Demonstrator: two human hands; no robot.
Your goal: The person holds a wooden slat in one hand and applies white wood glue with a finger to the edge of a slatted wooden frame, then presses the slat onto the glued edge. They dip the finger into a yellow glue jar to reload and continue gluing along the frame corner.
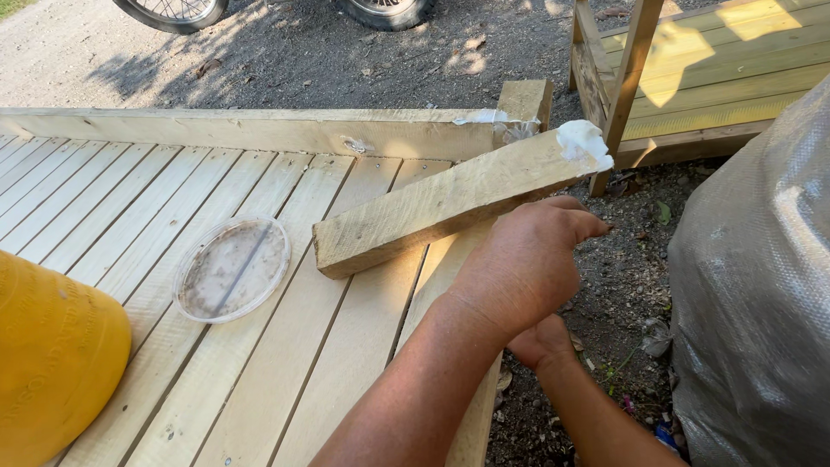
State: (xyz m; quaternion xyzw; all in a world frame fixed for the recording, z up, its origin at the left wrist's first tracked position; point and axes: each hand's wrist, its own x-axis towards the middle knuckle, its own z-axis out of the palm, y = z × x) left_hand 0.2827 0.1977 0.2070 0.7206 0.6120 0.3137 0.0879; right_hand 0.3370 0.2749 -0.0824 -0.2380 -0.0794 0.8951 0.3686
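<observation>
1. My left hand is closed loosely around the near edge of the wood block, thumb pointing toward the far end. The block lies slanted across the slatted wooden panel, its far end raised past the panel's corner.

2. My right hand sits low, mostly hidden under my left wrist. I cannot tell how far open it is or whether it holds anything, so I count only on the left for now.

3. The far end of the block carries a blob of white paste. I judge the grip best kept back from it, where it is now, so the fingers stay clean and the paste stays put.

4. More white paste shows on the corner post and on the top rail beside it. To seat the block well there, I think it should come down square, not dragged, or the paste will smear off.

5. The block overhangs the dirt ground on my right; a slack hold could tip it off that edge.

6. A round clear plastic lid lies flat on the slats to the left, apart from the block, and a yellow container leans at the near left corner. Both are clear of my arm.

7. A grey woven sack crowds my right elbow, so I judge short, steady moves safest.
</observation>
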